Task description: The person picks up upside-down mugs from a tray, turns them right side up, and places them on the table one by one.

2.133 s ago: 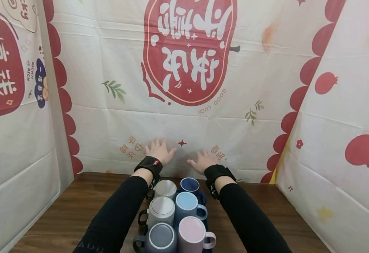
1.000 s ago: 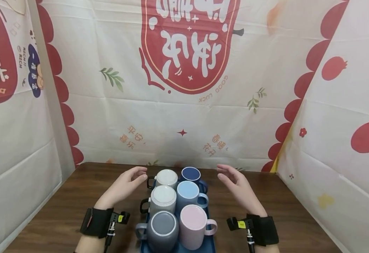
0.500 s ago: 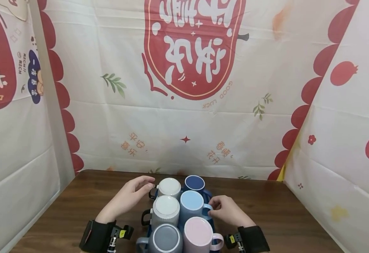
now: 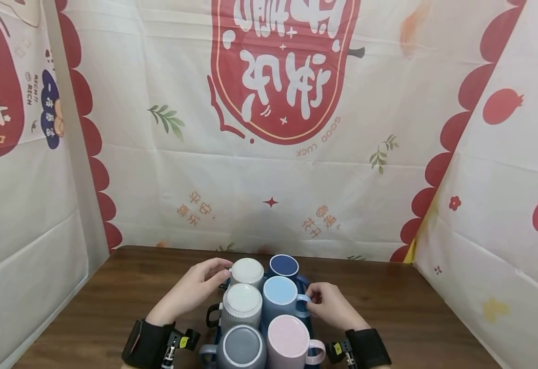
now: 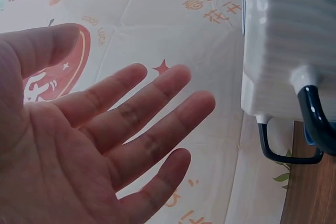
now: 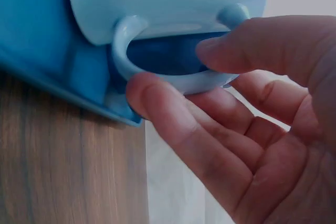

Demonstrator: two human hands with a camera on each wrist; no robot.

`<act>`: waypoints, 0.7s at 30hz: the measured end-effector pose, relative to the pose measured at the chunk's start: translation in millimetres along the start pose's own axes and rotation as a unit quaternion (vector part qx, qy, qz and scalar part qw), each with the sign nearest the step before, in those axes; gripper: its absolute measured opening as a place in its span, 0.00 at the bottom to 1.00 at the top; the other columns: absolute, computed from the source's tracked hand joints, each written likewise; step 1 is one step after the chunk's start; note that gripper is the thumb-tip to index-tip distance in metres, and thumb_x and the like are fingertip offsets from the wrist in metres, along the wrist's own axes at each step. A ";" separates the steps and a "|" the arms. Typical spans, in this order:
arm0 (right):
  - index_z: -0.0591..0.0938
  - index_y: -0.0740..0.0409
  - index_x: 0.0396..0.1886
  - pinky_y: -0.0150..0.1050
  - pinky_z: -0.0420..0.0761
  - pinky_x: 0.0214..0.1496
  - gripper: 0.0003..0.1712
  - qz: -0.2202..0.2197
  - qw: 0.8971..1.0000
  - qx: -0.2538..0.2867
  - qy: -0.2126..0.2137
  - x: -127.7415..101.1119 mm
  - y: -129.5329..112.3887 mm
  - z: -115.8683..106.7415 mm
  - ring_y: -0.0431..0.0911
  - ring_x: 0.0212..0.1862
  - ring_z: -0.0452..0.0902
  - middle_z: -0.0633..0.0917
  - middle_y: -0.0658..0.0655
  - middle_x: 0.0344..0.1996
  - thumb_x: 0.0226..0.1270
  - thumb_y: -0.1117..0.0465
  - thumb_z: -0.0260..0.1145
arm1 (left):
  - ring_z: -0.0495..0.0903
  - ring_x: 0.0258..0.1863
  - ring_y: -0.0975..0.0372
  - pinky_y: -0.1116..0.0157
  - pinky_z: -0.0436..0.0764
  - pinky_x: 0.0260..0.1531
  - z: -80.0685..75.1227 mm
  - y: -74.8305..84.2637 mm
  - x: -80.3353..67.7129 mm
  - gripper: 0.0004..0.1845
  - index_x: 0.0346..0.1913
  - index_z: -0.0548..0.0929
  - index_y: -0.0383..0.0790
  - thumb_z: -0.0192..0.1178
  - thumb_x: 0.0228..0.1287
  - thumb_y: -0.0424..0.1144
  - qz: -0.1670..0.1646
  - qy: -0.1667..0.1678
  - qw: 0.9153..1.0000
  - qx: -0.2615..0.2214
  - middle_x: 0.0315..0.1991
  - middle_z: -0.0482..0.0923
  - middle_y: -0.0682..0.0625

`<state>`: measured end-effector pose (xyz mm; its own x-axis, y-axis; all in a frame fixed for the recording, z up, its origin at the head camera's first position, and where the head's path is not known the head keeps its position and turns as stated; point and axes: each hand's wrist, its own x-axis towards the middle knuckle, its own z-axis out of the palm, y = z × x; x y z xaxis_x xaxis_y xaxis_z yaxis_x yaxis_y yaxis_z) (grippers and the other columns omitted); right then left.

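On the table (image 4: 112, 307), a blue tray (image 6: 31, 19) of six mugs (image 4: 241, 302).
Left hand (image 4: 190, 287), fingers loosely extended, sits near the far white mug (image 4: 247, 270); right hand (image 4: 333, 303) pinches the light-blue mug (image 4: 280, 290), middle of the right row, by its handle (image 6: 122, 45).

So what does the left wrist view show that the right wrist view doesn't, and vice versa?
Only the left wrist view shows the left hand, fingers apart, and white mugs with dark handles. Only the right wrist view shows the right hand pinching the handle of the light blue mug. Both show the wooden table and, just a sliver in the left, what looks like the blue tray.
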<state>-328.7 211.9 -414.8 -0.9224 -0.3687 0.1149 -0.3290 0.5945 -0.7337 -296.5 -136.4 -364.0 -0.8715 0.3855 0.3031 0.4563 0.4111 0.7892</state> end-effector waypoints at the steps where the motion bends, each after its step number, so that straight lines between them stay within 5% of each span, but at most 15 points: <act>1: 0.80 0.65 0.29 0.34 0.79 0.26 0.03 -0.001 1.000 0.003 -0.001 -0.9 0.5 -0.2 0.44 0.25 0.75 0.77 0.53 0.22 0.62 0.73 0.65 | 0.80 0.53 0.52 0.50 0.77 0.51 1.1 -0.1 -0.5 0.22 0.61 0.77 0.35 0.53 0.76 0.48 0.002 -0.001 1.000 0.003 0.54 0.80 0.43; 21: 0.82 0.66 0.35 0.35 0.84 0.32 0.02 -0.025 0.999 0.009 0.038 -16.5 -23.6 -24.1 0.50 0.28 0.79 0.79 0.55 0.26 0.63 0.73 0.66 | 0.78 0.51 0.53 0.58 0.79 0.47 10.9 5.0 -1.1 0.22 0.62 0.76 0.33 0.53 0.76 0.46 0.011 -0.013 1.000 -0.004 0.58 0.77 0.39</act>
<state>-310.6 221.2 -383.3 -0.9181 -0.3420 0.2006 -0.3712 0.5637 -0.7378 -291.3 -125.8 -366.1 -0.8562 0.4157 0.3068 0.4741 0.3961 0.7863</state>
